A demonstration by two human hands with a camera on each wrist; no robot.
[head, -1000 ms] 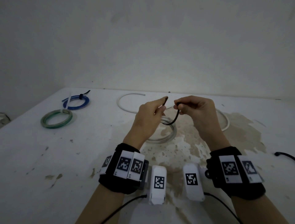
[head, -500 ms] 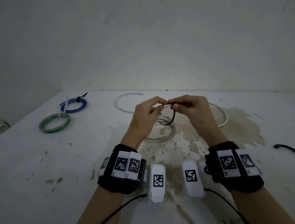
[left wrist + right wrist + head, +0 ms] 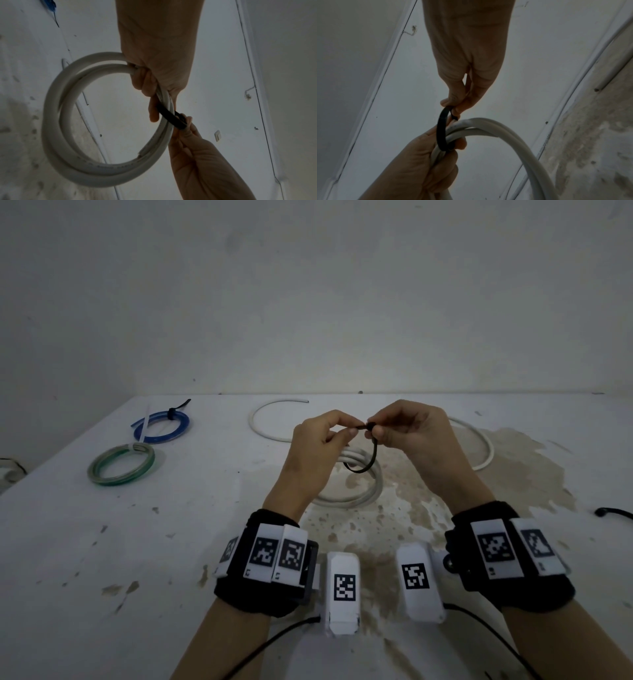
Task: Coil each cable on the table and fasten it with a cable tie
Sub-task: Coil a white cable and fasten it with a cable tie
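Note:
A white cable coil (image 3: 356, 497) hangs in my left hand (image 3: 344, 431) above the table; the lower fingers (image 3: 145, 86) are curled round its strands. A black cable tie (image 3: 368, 462) loops under the coil's strands (image 3: 488, 125). My right hand (image 3: 376, 430) pinches the tie's head end (image 3: 449, 108) between thumb and forefinger. My left thumb and forefinger meet the tie's other end right beside it. Both hands touch at the fingertips, held up over the table's middle. The joint between the tie's ends is hidden by fingers.
A blue coil (image 3: 161, 426) with a black tie and a green coil (image 3: 121, 465) with a white tie lie at the far left. Loose white cable (image 3: 270, 422) curves behind my hands and out to the right (image 3: 481, 446). Another black tie (image 3: 613, 512) lies at the right edge.
My hands have come together: the tie's two ends, apart a second ago, now meet at my fingertips, and the black loop under the coil has narrowed.

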